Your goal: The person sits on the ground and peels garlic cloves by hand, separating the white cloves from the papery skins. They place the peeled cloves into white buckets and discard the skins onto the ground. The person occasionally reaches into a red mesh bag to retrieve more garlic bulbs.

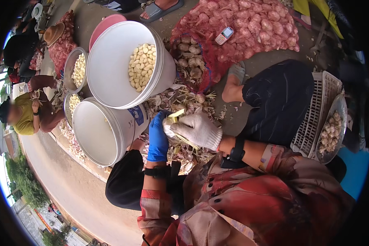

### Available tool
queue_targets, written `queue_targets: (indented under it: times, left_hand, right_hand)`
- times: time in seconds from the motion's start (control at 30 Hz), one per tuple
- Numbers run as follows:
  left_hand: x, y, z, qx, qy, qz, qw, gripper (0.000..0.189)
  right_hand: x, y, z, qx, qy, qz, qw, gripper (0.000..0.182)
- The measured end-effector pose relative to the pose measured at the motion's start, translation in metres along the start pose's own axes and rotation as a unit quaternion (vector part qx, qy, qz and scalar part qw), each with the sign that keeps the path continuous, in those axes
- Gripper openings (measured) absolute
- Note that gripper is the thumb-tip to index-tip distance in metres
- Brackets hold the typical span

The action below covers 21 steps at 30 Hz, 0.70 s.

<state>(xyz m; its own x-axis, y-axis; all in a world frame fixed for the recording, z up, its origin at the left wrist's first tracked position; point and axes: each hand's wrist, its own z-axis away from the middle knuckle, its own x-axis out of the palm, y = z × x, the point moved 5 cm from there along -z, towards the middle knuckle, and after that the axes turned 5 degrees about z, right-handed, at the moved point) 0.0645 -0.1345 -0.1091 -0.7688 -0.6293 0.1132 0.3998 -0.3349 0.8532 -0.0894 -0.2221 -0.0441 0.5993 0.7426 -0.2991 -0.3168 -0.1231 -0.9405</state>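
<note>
My left hand (158, 138), in a blue rubber glove, holds a garlic bulb (168, 126) by its left side. Around the same bulb closes my right hand (200, 129) in a white knitted glove; pale green-yellow stalk strips (179, 113) stick out between the hands. Garlic skins and stalks (184, 156) lie in a heap below. Beyond the hands, a white plastic bucket (110, 67) leans, with peeled garlic cloves (142, 66) inside. A second white bucket (95, 132) tilts nearer on the left. An open red mesh sack (207, 64) holds whole bulbs.
A full mesh sack of garlic (258, 24) lies at the top, a mobile phone (224, 35) on it. Metal bowls with cloves (79, 70) stand far left. At right, a plastic crate (309, 113) adjoins a metal bowl (335, 132) of bulbs. Co-workers (27, 113) sit nearby.
</note>
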Motion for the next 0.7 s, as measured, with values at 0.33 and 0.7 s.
queue_targets:
  times: [0.33, 0.7]
  left_hand:
    - [0.060, -0.077, -0.151, 0.223, -0.106, -0.477, 0.844, 0.034]
    - [0.077, -0.069, -0.148, 0.118, -0.092, -0.298, 0.943, 0.023]
  right_hand:
    - [0.008, 0.051, -0.010, 0.129, -0.303, 0.343, 0.880, 0.026]
    - [-0.017, 0.061, -0.020, 0.190, -0.172, 0.333, 0.907, 0.019]
